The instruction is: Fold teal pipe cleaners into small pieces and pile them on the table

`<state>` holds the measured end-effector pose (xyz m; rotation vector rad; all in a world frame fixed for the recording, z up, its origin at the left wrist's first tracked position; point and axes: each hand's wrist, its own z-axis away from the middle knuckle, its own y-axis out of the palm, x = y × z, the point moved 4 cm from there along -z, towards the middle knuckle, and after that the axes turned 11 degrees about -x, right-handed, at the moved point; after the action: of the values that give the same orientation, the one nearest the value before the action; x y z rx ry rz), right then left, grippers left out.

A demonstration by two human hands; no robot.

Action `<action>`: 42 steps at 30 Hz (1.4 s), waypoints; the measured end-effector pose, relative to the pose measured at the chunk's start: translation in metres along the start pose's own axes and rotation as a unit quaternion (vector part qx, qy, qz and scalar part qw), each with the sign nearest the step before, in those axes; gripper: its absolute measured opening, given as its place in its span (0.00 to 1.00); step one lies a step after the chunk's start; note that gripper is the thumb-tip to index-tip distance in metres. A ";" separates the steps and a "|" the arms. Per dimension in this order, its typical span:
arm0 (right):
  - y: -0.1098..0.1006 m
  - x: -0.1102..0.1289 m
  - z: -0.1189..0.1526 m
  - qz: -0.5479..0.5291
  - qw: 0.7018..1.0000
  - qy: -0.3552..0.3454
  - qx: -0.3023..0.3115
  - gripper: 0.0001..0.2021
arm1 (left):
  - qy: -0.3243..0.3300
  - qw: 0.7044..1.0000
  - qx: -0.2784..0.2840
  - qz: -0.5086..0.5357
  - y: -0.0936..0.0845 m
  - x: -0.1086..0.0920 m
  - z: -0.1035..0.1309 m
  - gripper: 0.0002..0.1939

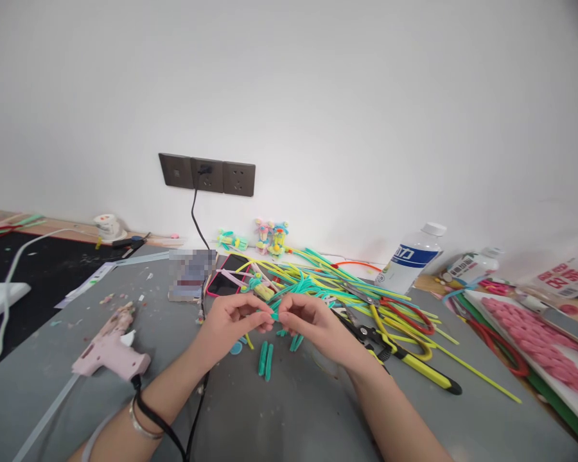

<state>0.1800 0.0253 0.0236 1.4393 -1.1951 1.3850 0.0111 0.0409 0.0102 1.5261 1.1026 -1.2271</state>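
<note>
Both hands meet over the middle of the table. My left hand (243,316) pinches one end of a small teal pipe cleaner piece (275,316) between thumb and fingers. On its other side my right hand (306,319) pinches the same piece; most of it is hidden by the fingertips. Below the hands lie two short teal folded pipe cleaner pieces (265,360), side by side. More teal pieces (296,342) lie just under my right hand. Behind the hands is a heap of yellow and teal pipe cleaners (313,276).
A pink glue gun (110,353) with its cord lies left. Pliers with yellow handles (421,369) and red-handled scissors (404,311) lie right. A bottle (411,256) stands behind them. Small pipe cleaner figures (272,236) stand by the wall. A phone (228,274) lies behind my left hand.
</note>
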 end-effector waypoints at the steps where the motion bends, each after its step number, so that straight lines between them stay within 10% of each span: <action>1: -0.002 -0.002 0.000 -0.007 1.000 0.019 0.010 0.19 | -0.021 1.000 0.007 0.008 0.001 0.003 0.000 0.06; 17: -0.013 -0.014 -0.006 -0.138 0.985 0.070 -0.069 0.14 | -0.054 0.998 0.029 -0.019 0.004 0.008 0.000 0.15; 29: -0.010 -0.034 0.007 -0.022 0.963 0.222 0.153 0.14 | 0.011 0.993 0.014 -0.119 0.001 0.001 -0.001 0.19; 42: -0.016 -0.014 -0.008 -0.069 0.995 0.062 -0.029 0.14 | 0.061 0.980 0.011 -0.187 0.005 -0.002 0.001 0.06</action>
<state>0.1945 0.0383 0.0118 1.3487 -1.0308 1.3138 0.0156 0.0389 0.0129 1.4677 1.5111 -1.4119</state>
